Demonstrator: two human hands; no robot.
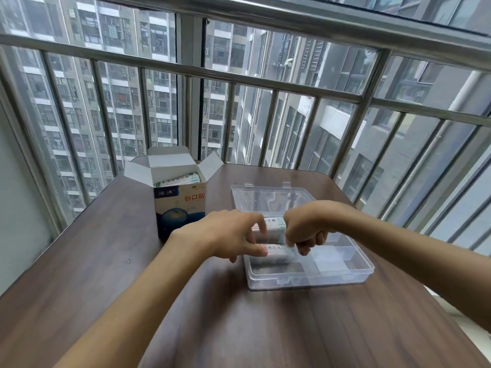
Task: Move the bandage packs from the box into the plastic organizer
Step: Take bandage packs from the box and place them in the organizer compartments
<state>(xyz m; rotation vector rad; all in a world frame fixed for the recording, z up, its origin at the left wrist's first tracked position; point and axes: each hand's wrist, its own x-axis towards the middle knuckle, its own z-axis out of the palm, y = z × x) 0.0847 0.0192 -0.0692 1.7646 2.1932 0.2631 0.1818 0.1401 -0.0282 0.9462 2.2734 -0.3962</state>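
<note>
A blue and white cardboard box (180,205) stands open on the table, with white bandage packs (183,179) showing inside its top. To its right lies the clear plastic organizer (345,272) with its lid (268,197) folded back. Both hands meet over the organizer's left compartments. My left hand (231,232) and my right hand (303,229) pinch a bandage pack (275,227) between their fingertips, just above another pack (276,252) lying in the organizer. The fingers hide the ends of the held pack.
The dark wooden table (212,314) reaches the metal balcony railing (265,83) at the far side. A white wall (16,208) borders the left. The organizer's right compartments (345,251) hold nothing that I can see.
</note>
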